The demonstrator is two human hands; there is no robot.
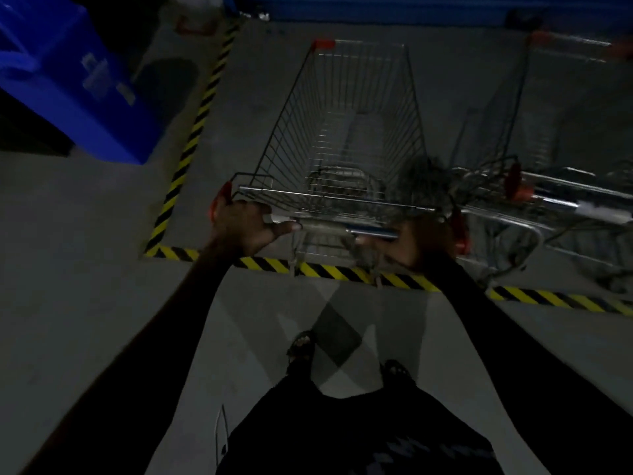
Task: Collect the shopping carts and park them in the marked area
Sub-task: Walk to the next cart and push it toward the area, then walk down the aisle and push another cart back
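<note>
A wire shopping cart [346,132] with red corner caps stands straight ahead, its basket inside the floor area outlined by yellow-and-black striped tape [195,132]. My left hand [241,222] grips the left end of the cart's handle bar [342,229]. My right hand [416,245] grips the right end. The cart's rear sits over the near tape line [329,270]. To the right, a second wire cart [548,186] stands inside the same taped area, close beside the first.
A large blue bin [72,77] stands at the left, outside the taped area. A blue wall [394,8] runs along the far side. Grey concrete floor [85,269] lies around me, and my feet show below the cart handle.
</note>
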